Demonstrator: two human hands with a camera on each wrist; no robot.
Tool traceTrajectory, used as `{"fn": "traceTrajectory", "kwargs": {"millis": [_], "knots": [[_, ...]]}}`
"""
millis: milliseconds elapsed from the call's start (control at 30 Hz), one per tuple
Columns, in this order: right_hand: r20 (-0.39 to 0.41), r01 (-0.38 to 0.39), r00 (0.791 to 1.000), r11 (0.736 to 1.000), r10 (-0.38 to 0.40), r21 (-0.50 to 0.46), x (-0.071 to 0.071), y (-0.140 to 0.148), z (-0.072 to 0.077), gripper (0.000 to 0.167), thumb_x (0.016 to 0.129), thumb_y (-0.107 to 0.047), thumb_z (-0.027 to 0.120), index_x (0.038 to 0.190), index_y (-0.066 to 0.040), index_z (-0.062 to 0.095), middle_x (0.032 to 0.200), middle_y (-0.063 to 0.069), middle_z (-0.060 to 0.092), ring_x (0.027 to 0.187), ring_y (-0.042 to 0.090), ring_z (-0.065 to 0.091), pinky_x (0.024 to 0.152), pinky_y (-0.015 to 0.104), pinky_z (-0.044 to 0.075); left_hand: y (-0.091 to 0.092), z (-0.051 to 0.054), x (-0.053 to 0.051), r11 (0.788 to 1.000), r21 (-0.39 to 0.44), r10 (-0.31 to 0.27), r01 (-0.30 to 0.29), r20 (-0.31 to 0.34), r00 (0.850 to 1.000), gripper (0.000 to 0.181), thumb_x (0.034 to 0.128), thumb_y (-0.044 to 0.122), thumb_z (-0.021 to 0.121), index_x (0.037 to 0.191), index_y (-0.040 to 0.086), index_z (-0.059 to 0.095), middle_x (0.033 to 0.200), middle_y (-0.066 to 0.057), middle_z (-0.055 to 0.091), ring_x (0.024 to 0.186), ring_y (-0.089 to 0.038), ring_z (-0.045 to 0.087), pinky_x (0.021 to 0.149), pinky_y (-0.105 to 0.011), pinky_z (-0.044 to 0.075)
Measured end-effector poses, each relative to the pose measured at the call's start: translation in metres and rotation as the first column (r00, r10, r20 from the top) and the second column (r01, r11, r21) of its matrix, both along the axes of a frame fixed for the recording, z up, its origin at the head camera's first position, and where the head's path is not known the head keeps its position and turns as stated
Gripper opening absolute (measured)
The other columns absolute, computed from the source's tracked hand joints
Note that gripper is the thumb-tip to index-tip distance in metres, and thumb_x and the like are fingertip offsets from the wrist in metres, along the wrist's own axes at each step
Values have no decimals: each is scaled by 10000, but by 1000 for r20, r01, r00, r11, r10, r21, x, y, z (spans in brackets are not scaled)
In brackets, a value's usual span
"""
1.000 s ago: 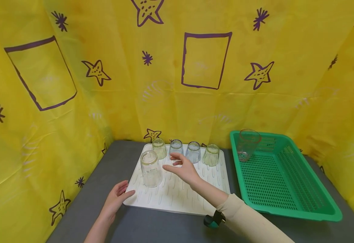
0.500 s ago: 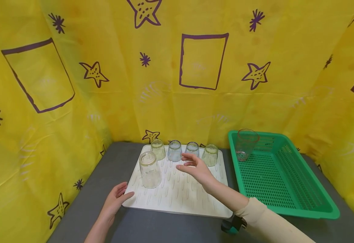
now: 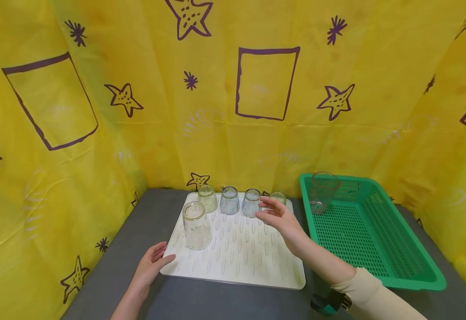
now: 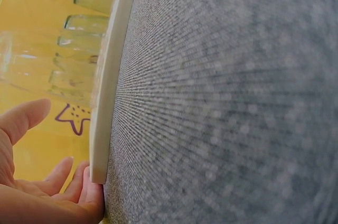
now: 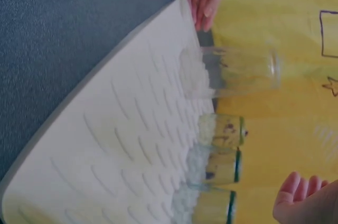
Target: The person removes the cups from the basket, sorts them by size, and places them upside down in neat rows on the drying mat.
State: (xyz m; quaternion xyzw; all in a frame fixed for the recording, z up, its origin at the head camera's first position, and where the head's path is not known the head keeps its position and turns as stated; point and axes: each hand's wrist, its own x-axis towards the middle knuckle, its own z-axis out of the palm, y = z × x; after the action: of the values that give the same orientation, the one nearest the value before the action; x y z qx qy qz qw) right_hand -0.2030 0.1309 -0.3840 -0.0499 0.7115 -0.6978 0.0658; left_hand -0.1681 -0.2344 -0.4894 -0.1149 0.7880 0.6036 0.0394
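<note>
My left hand (image 3: 149, 266) touches the front left corner of a white ridged drying mat (image 3: 249, 253); in the left wrist view its fingertips (image 4: 94, 195) meet the edge and the thumb stands apart. Over the mat's right side hovers my right hand (image 3: 285, 224), fingers loosely bent, holding nothing. It partly covers a small yellow-green glass (image 3: 278, 195). Left of that, along the back, stand two bluish glasses (image 3: 230, 202) and another yellow-green glass (image 3: 207, 200), narrower ends up. Nearer the left hand stands a tall clear glass (image 3: 198, 231).
Right of the mat is a green slotted plastic basket (image 3: 409, 282). A tall pink-rimmed glass (image 3: 324, 193) stands in its back left corner. Everything sits on a dark grey table (image 3: 201, 298), with a yellow patterned curtain (image 3: 137, 146) behind and at the sides.
My right hand has moved right, from near the tall clear glass to in front of the rightmost small glass. The left hand stays at the mat's corner; the glasses have not moved.
</note>
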Motion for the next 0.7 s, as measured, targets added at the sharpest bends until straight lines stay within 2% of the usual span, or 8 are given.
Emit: {"fn": "traceTrajectory", "kwargs": {"millis": [400,700], "knots": [[10,77,997,995,-76,-69,-5,49,17,593,952,-192,637,1462,-56,367,1401,110,442,1138,115,532,997,340,419,1,0,0,1000,-18,10,-10,19,1000,700,897,180,688,1434,-85,325,1460,-298,354,1351,-428,315,1116,-541,259],[0,174,985,985,-174,-18,-13,84,26,699,934,-287,675,1496,-73,320,1360,27,437,1075,98,536,929,262,442,2,0,-1,999,-30,23,-22,34,999,709,898,206,699,1436,-74,332,1460,-290,360,1351,-423,317,1114,-544,260]]}}
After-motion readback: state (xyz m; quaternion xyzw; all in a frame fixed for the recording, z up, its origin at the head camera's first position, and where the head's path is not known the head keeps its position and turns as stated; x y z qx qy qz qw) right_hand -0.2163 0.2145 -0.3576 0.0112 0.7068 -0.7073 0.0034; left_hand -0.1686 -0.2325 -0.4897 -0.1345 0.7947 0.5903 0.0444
